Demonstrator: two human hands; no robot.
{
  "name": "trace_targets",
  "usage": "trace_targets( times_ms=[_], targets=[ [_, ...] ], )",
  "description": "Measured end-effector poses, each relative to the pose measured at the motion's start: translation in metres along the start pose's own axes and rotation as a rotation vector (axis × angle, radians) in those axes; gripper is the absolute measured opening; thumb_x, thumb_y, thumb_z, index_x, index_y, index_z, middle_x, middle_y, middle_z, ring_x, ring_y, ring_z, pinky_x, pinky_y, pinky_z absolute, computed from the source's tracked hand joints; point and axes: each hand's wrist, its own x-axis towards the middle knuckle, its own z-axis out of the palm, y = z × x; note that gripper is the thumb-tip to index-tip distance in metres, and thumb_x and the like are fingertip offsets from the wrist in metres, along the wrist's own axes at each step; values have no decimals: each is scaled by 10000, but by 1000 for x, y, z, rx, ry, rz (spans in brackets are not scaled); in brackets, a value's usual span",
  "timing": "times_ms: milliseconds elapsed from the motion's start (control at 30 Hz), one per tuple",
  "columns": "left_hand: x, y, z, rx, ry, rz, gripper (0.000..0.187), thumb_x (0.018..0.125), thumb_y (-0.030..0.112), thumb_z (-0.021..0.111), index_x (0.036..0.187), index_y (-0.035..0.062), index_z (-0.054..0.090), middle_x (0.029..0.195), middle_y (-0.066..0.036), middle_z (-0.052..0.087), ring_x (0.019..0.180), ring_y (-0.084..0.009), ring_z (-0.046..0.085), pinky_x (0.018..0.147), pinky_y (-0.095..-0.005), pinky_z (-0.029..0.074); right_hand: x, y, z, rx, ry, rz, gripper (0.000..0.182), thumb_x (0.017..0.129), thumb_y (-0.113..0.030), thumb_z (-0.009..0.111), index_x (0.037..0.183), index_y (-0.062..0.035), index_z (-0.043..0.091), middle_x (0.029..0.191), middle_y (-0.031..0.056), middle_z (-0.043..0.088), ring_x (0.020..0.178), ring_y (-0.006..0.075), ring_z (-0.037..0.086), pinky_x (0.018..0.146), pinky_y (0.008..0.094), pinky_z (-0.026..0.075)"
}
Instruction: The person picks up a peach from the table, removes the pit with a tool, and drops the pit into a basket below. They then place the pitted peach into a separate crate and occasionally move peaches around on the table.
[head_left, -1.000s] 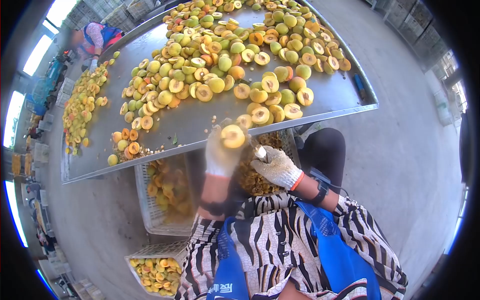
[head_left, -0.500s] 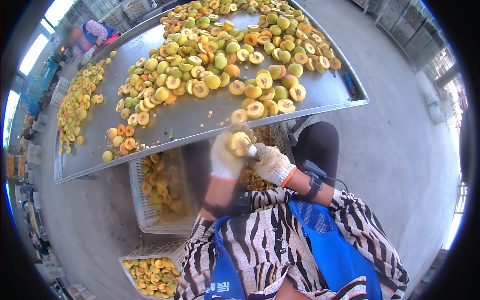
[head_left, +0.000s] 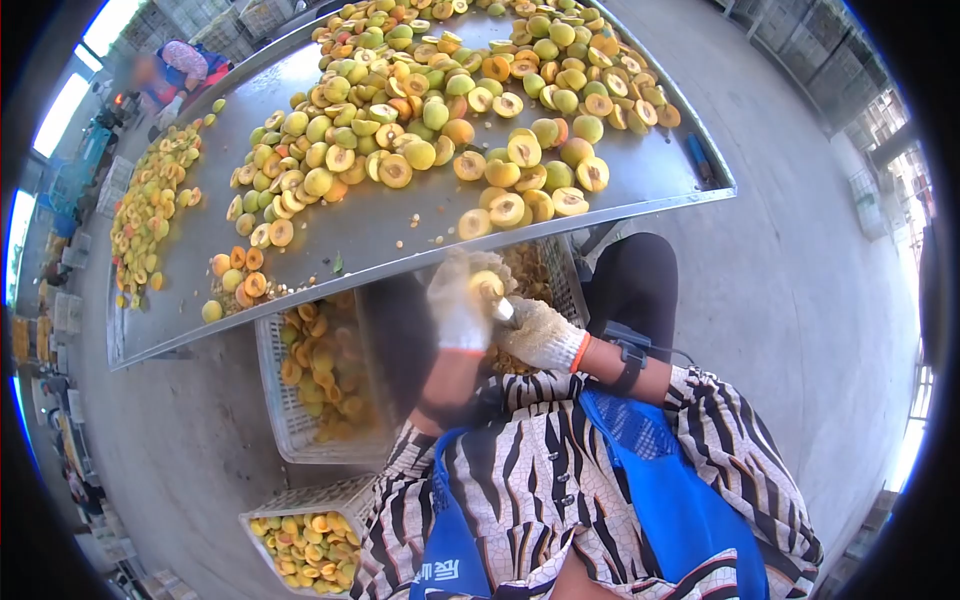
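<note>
Below the near rim of the metal table (head_left: 430, 262), both gloved hands meet in front of my body. My left hand (head_left: 453, 308), smeared by motion, is closed around a peach half (head_left: 486, 287) whose yellow cut side shows. In my right hand (head_left: 543, 336) is a small metal pitting tool (head_left: 504, 310); its tip is at the fruit, and its exact shape is blurred. Beneath my hands a crate (head_left: 572, 290) holds small brownish-yellow pieces, partly hidden. Many halved peaches (head_left: 395, 172) lie piled on the table, some with pits still showing.
To the left below the table stands a white crate (head_left: 276, 415) of peach halves, with another crate (head_left: 300, 496) of them nearer me. A blue-handled tool (head_left: 698, 155) lies at the table's right corner. Across the table, a person (head_left: 190, 68) is beside another peach pile (head_left: 155, 215).
My left hand has shifted slightly with the peach half, and less of the fruit shows now. The tool stays at the fruit. The whole view has tilted a little.
</note>
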Motion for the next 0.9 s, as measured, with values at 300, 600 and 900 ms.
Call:
trace_targets(
  times_ms=[300, 600, 900],
  targets=[
    [16, -14, -27, 279, -67, 206, 322, 1031, 227, 492, 943, -48, 634, 807, -142, 680, 641, -213, 654, 570, -314, 546, 1, -8, -4, 62, -108, 108, 334, 857, -184, 614, 1158, -39, 604, 1003, 220, 670, 959, 411, 639, 833, 455, 516],
    [18, -20, -28, 11, -25, 132, 208, 1002, 145, 546, 1028, -40, 639, 883, -129, 694, 705, -210, 671, 619, -306, 563, 9, -6, 0, -58, -84, 54, 278, 872, -219, 615, 1087, -43, 634, 1017, 217, 675, 963, 381, 650, 828, 431, 519],
    [15, -13, -25, 42, -2, 147, 225, 1003, 164, 558, 1038, -41, 643, 881, -123, 698, 702, -205, 673, 631, -317, 572, 14, -22, -11, -117, -139, 118, 288, 890, -213, 621, 1121, -42, 620, 1007, 215, 680, 971, 379, 650, 835, 431, 517]
  ],
)
